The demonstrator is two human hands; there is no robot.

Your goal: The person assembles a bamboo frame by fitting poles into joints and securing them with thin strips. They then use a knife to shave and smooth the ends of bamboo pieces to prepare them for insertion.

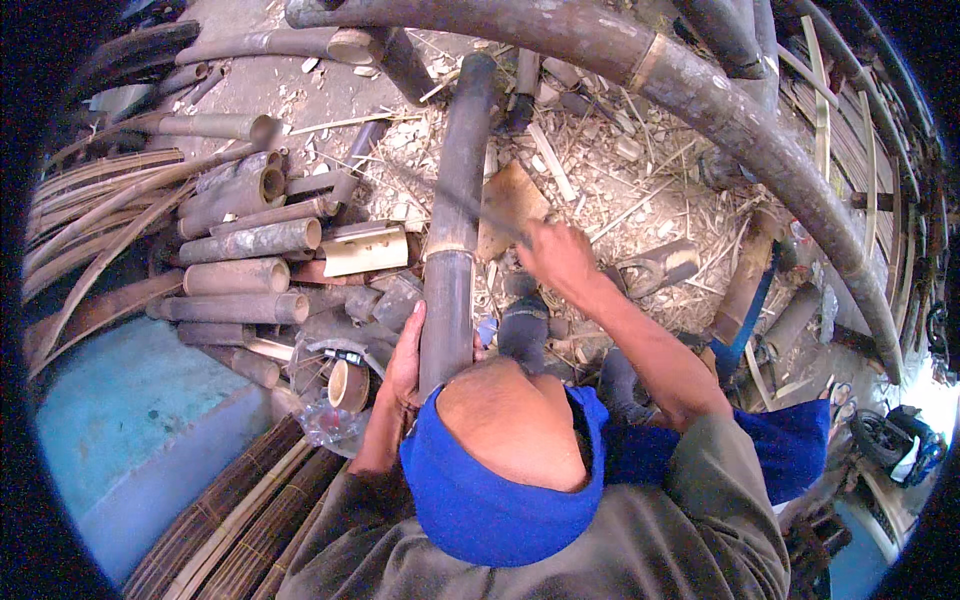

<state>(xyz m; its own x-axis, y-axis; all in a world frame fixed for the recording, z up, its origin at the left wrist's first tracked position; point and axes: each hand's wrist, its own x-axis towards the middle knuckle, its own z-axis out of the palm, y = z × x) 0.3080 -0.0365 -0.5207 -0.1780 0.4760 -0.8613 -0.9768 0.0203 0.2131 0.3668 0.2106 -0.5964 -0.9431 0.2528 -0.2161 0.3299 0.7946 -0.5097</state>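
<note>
A thick dark bamboo pole [447, 300] stretches away from me, with a pale ring at its node. My left hand [405, 345] is closed round its near end, thumb side along the left of the pole and fingertips showing on the right. In my right hand [562, 262] is the handle of a long-bladed knife [500, 222]. Its dark blade, smeared by motion, reaches leftward across the pole near the node; I cannot tell whether it touches. A flat brown piece [512, 205] lies just right of the pole.
Cut bamboo sections [250, 240] are stacked at the left, near long split strips [110, 190]. Shavings [640, 150] cover the floor ahead. A long curved bamboo pole [720, 115] arches across the top and right. A blue slab [130, 420] stands at lower left, beside a clear plastic bag [330, 425].
</note>
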